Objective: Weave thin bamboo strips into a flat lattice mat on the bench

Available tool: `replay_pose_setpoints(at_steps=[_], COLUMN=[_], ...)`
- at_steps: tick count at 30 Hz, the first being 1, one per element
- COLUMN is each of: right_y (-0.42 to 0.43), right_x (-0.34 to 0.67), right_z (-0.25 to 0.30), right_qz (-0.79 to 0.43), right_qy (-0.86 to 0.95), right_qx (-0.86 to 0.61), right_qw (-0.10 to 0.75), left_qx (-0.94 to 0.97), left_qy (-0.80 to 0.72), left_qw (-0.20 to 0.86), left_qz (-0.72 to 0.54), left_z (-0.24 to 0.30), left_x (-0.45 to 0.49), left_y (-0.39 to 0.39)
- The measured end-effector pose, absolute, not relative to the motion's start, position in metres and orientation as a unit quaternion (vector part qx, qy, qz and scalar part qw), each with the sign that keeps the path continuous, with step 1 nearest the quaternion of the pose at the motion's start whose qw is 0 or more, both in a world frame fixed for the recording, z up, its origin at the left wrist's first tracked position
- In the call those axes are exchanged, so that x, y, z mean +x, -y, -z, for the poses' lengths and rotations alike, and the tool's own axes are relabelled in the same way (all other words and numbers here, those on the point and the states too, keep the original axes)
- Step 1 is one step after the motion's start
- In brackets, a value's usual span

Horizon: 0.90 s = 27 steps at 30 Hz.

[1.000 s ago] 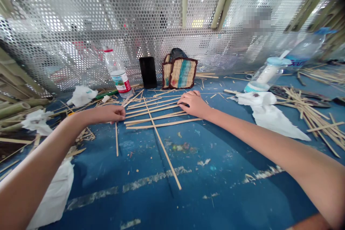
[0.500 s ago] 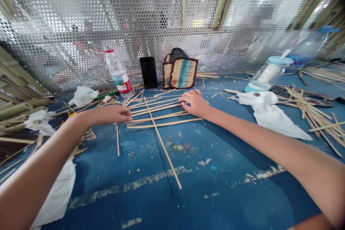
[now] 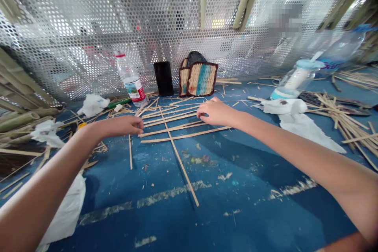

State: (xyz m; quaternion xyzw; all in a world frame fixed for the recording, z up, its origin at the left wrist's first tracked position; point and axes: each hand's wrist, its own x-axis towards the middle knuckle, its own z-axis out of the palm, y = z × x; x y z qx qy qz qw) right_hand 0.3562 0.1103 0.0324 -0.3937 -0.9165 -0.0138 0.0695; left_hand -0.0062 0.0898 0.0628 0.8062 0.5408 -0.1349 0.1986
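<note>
Several thin bamboo strips [image 3: 189,134] lie side by side across a blue table, crossed by one long bamboo strip [image 3: 183,165] that runs toward me. At their left ends is my left hand [image 3: 130,125], its fingers curled and pinched at the tip of a crosswise strip. My right hand [image 3: 215,111] rests over the right ends, thumb and fingers bent down around a strip, with a small gap inside the curl. The exact contact under both hands' fingertips is partly hidden. A short loose strip [image 3: 130,152] lies below my left hand.
Along the perforated metal screen [image 3: 159,15] stand a water bottle [image 3: 133,84], a black phone [image 3: 163,78] and a woven pouch [image 3: 202,79]. A lidded cup [image 3: 291,80], tissues [image 3: 307,126] and a strip pile [image 3: 342,120] are right. Crumpled tissue [image 3: 93,104] and scraps lie left.
My right wrist has risen a little, and more of the front strip's right end shows. My left fingers have shifted slightly left relative to the strips.
</note>
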Motion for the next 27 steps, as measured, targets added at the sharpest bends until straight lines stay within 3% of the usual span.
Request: replay_pose_setpoints(at_steps=[6,17,27], right_y=[-0.106,-0.120,-0.124], right_x=[0.359,0.363,0.362], right_z=[-0.041,-0.021,-0.016], right_qz=[-0.060,-0.056,-0.140], right_qy=[0.919,0.931,0.910], right_qx=[-0.389,-0.354,-0.372], right_qw=[0.011,0.076,0.114], left_qx=[0.801,0.793,0.805], left_qy=[-0.542,-0.547,-0.545], left_qw=[0.212,0.234,0.195], left_qz=[0.141,0.129,0.134], left_z=[-0.061,-0.055,-0.049], left_x=[-0.009,-0.015,-0.015], left_y=[-0.090,-0.094,-0.097])
